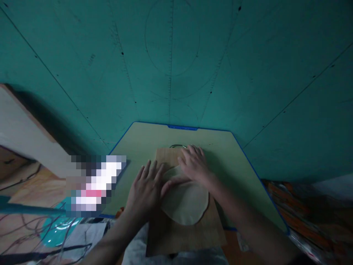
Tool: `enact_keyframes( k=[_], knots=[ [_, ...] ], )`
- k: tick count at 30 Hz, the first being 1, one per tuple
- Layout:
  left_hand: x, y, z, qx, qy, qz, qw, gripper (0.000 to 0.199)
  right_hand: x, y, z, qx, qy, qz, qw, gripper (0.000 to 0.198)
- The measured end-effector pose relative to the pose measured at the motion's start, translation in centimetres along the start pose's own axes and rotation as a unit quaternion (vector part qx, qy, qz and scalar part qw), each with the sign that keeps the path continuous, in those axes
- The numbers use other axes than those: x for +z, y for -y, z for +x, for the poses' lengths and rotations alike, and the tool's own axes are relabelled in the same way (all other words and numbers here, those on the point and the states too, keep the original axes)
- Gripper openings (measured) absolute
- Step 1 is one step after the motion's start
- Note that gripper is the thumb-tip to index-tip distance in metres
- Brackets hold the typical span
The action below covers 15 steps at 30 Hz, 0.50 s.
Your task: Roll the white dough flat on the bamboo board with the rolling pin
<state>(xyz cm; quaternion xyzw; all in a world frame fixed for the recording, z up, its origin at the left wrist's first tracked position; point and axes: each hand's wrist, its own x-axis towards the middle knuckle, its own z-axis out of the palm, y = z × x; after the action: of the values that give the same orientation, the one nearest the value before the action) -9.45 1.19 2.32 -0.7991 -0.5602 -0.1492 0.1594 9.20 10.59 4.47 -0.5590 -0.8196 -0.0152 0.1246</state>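
A round, flat sheet of dough (186,204) lies on a wooden board (184,237). My left hand (146,187) rests over the dough's left edge, palm down, fingers stretched out and thumb pointing inward. Farther up, my right hand (194,163) lies flat across the dough's upper right part, its fingers reaching over the board's far end. Between the hands runs a short tan bar (179,179), possibly a rolling pin; its ends are hidden under the palms. A metal handle loop (178,146) shows at the board's far edge.
The board sits on a pale table (217,147) with a blue rim, against a green wall (182,73). A blurred-out bright object (102,184) is at the left edge. Cables and a turquoise basin (59,228) lie lower left; a white panel (27,129) leans nearby.
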Motion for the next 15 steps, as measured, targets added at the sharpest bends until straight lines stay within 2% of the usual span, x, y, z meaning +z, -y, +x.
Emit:
enact_keyframes(
  k=[4, 8, 12, 15],
  knots=[
    [0.9, 2.0, 3.8, -0.06, 0.092, 0.001, 0.994, 0.053, 0.0, 0.1, 3.5, 0.006, -0.027, -0.006, 1.0, 0.028],
    [1.7, 2.9, 6.1, -0.115, 0.161, -0.001, 0.98, 0.049, -0.4, 0.3, 4.5, -0.016, -0.065, -0.015, 0.998, 0.026],
    [1.6, 2.6, 6.5, -0.14, 0.15, 0.001, 0.979, 0.052, -0.7, 0.7, 1.9, 0.004, -0.077, -0.032, 0.997, 0.027],
    [0.7, 1.4, 5.0, -0.152, 0.135, 0.001, 0.979, 0.052, -0.2, 0.6, -1.6, -0.011, -0.076, -0.032, 0.997, 0.029]
  ],
)
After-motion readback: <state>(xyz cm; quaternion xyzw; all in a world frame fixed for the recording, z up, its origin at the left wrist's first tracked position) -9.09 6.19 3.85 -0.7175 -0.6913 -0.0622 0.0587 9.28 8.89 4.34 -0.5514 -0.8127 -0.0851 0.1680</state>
